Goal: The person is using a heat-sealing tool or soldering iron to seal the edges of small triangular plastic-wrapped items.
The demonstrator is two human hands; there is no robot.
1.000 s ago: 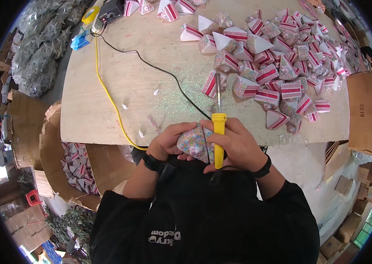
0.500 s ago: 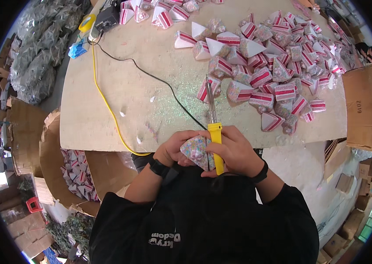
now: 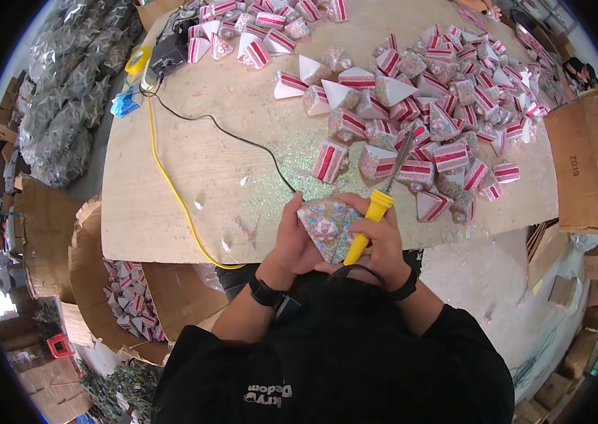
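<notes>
Both my hands are together at the near edge of the wooden table (image 3: 193,177). My left hand (image 3: 295,240) holds a wedge-shaped packet with a colourful speckled face (image 3: 327,225). My right hand (image 3: 384,240) steadies that packet and grips a soldering iron with a yellow handle (image 3: 370,222). The iron's metal tip points up and away toward a big heap of red-and-white striped wedge packets (image 3: 440,134) just beyond my hands. A black cord (image 3: 242,138) runs from near my hands across the table.
A yellow cable (image 3: 172,191) loops over the table's near edge. A black power box (image 3: 168,49), yellow tape roll (image 3: 138,60) and blue item (image 3: 126,104) lie far left. Cardboard boxes stand at right (image 3: 585,155) and lower left (image 3: 122,290), with silvery bags (image 3: 59,120) beyond.
The view has shifted so the table and my hands sit lower and nearer. My hands have turned the packet, and the iron now leans to the right.
</notes>
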